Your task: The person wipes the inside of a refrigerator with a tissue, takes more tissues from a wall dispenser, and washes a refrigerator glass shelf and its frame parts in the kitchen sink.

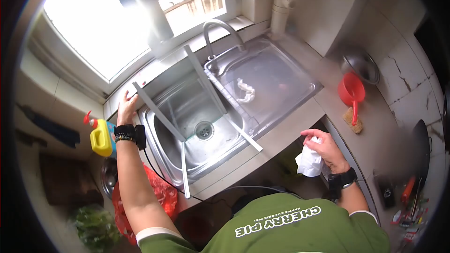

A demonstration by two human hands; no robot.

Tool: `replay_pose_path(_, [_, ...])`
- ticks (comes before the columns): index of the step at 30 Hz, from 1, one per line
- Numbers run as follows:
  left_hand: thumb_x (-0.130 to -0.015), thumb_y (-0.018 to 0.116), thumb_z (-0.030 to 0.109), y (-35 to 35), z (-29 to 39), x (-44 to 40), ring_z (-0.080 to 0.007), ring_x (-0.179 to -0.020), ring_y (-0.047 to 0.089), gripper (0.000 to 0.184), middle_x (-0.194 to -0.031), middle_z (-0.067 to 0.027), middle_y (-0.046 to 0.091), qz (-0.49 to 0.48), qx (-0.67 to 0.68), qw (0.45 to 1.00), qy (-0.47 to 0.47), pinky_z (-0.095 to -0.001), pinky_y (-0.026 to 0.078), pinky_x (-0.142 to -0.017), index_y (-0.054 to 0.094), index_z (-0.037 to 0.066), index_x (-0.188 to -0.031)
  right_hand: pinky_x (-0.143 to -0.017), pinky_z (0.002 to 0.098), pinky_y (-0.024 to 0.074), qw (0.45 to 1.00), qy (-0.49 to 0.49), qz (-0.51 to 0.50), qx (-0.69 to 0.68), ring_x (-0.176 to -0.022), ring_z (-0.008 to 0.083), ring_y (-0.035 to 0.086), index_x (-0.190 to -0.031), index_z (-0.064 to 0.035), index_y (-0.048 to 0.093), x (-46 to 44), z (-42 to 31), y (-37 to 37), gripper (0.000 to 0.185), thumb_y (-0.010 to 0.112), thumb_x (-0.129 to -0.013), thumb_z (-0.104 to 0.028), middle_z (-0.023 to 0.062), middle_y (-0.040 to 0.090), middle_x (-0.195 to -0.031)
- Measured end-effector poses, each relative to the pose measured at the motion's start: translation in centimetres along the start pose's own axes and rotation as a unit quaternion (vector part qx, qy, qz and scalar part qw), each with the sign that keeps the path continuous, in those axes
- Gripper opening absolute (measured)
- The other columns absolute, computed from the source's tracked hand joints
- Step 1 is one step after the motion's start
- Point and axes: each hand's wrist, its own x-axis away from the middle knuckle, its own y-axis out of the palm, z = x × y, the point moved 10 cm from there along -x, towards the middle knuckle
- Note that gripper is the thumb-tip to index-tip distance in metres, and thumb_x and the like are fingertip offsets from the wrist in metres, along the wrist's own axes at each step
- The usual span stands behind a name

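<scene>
A clear panel with grey side rails and pale strips at its near end point(206, 86) stands tilted in the left basin of the steel sink point(164, 173). My left hand point(126, 108) is at the panel's upper left corner, its fingers bent around the edge of the left rail. A black strap and a beaded bracelet sit on that wrist. My right hand point(326, 149) is apart from the panel, in front of the counter, with a crumpled white cloth or tissue point(310, 161) gripped in its fingers.
A curved faucet point(220, 24) rises behind the sink, and a wrung white rag point(245, 91) lies on the drainboard. At left stand a yellow bottle point(101, 137) and a red plastic bag point(161, 189). A red ladle point(351, 90) and a sponge point(352, 121) lie on the right counter.
</scene>
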Motion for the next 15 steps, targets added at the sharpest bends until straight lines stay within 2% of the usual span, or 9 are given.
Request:
replay_pose_path(4, [-0.077,0.066,0.033,1.8,-4.4,-3.8,-0.0242,-0.108,0.049,0.079,-0.125,-0.0153,0.048,0.022,0.056,0.997,-0.047,-0.0378,0.046,-0.077,0.027,0.012,-0.142,-0.067,0.0212,0.0443,0.996,0.031,0.066,-0.048,-0.074,0.0075,0.055,-0.107,0.0011,0.060,1.9,2.1,-3.1,0.027,0.056,-0.081,-0.003,0.0011,0.058,-0.082])
replay_pose_path(7, [-0.080,0.062,0.033,4.1,-7.3,-7.2,-0.0303,-0.127,0.035,0.082,-0.139,-0.0117,0.037,-0.028,0.110,0.992,-0.062,-0.0571,0.028,-0.095,0.014,0.016,-0.145,-0.067,0.0212,0.0440,0.995,0.022,0.093,-0.003,-0.074,0.0078,0.055,-0.107,0.0012,0.059,2.9,2.8,-4.6,0.028,0.055,-0.079,-0.002,0.0009,0.058,-0.080])
replay_pose_path(9, [-0.079,0.063,0.024,4.3,-5.1,-6.2,-0.0256,-0.119,0.043,0.081,-0.132,-0.0156,0.044,-0.036,0.028,0.997,-0.054,-0.0516,0.035,-0.093,0.017,0.007,-0.143,-0.066,0.0221,0.0452,0.994,0.033,0.105,-0.022,-0.072,0.0092,0.055,-0.109,0.0020,0.056,3.3,4.0,-5.4,0.031,0.056,-0.078,-0.001,0.0019,0.057,-0.078])
replay_pose_path(11, [-0.077,0.063,0.013,4.0,-7.8,-10.9,-0.0249,-0.110,0.049,0.079,-0.126,-0.0198,0.047,0.038,0.043,0.995,0.079,-0.0392,0.041,-0.091,0.019,-0.002,-0.141,-0.066,0.0219,0.0453,0.989,0.057,0.127,-0.045,-0.071,0.0096,0.056,-0.109,0.0026,0.056,3.9,4.3,-5.7,0.032,0.056,-0.078,0.000,0.0023,0.058,-0.078])
replay_pose_path(13, [-0.075,0.061,0.005,4.1,-5.1,-8.8,-0.0252,-0.102,0.054,0.078,-0.120,-0.0212,0.051,0.030,0.053,0.997,0.045,-0.0307,0.043,-0.088,0.018,-0.007,-0.139,-0.066,0.0216,0.0454,0.986,0.066,0.148,-0.027,-0.071,0.0100,0.056,-0.109,0.0029,0.056,4.2,4.8,-6.4,0.033,0.056,-0.077,0.001,0.0026,0.059,-0.079])
replay_pose_path(15, [-0.075,0.061,0.009,3.8,-6.8,-11.1,-0.0267,-0.097,0.057,0.071,-0.112,-0.0205,0.057,0.063,-0.019,0.995,0.075,-0.0319,0.046,-0.085,0.028,-0.005,-0.137,-0.064,0.0214,0.0443,0.985,0.080,0.152,-0.024,-0.072,0.0089,0.056,-0.108,0.0022,0.057,4.2,5.0,-6.4,0.030,0.057,-0.078,0.000,0.0018,0.058,-0.079])
